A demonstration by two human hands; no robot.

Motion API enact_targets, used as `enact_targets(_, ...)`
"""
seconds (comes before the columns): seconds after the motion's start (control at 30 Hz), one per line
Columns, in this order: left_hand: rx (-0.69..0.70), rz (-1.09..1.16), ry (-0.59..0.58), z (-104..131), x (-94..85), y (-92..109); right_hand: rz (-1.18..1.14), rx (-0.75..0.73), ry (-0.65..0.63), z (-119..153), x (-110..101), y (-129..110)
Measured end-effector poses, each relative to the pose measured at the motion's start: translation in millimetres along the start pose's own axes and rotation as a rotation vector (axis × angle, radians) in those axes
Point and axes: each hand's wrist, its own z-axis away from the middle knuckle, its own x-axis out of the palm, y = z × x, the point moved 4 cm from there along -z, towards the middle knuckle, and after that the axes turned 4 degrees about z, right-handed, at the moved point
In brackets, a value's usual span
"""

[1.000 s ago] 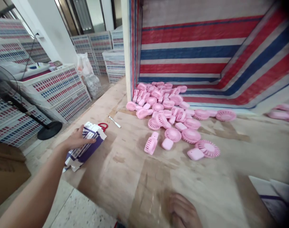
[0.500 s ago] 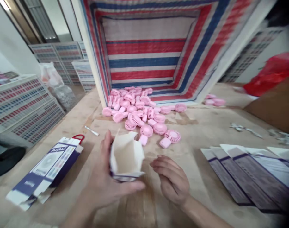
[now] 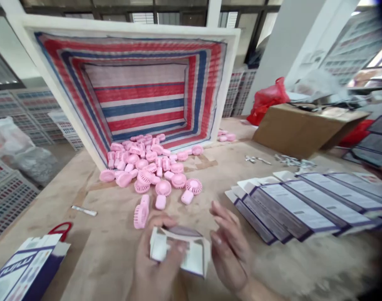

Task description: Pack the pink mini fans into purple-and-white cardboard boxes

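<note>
My left hand (image 3: 158, 255) grips a small white and purple cardboard box (image 3: 194, 255) from its left side. The thumb presses on the box's white end flaps, which are partly folded over. Beside the box's right edge is my right hand (image 3: 230, 248), its fingers stretched out and slightly blurred, holding nothing. Just beyond the left hand lies a pink handheld fan (image 3: 141, 212) on its side. Behind it, a heap of pink fans (image 3: 147, 163) spills from a tipped crate (image 3: 222, 100) lined with striped cloth.
Flattened printed boxes (image 3: 291, 209) overlap on the right. An opened-out box with a red loop (image 3: 28, 267) lies at lower left, near a white pen-like stick (image 3: 84, 210). Farther back are small white pieces (image 3: 294, 161), a brown carton (image 3: 300, 129) and a red bag (image 3: 269, 100).
My view has swung to the right. The box's end, earlier gaping, now has flaps folded across under my left thumb. My right hand has come nearer and its fingers have straightened.
</note>
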Motion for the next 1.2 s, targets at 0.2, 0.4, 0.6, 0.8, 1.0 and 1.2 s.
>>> enact_targets(0.2,0.044,-0.011,-0.24,-1,20.9,29,-0.099,-0.005,0.002,20,-2,-14)
enact_targets(0.4,0.025,0.138,-0.394,9,29.2,18,-0.204,0.062,-0.049,14,-7,-16)
enact_targets(0.6,0.024,0.185,-0.359,6,25.7,0,-0.106,0.02,-0.073,18,-3,-14)
enact_targets(0.8,-0.165,0.176,-0.133,14,23.0,-10,-0.051,0.011,-0.108,23,-3,-14)
enact_targets(1.0,-0.785,0.443,0.263,38,9.4,-45,-0.007,-0.081,-0.282,34,-6,-18)
enact_targets(1.2,-0.716,0.482,0.246,46,-8.5,-55,0.035,-0.062,-0.338,69,-11,6)
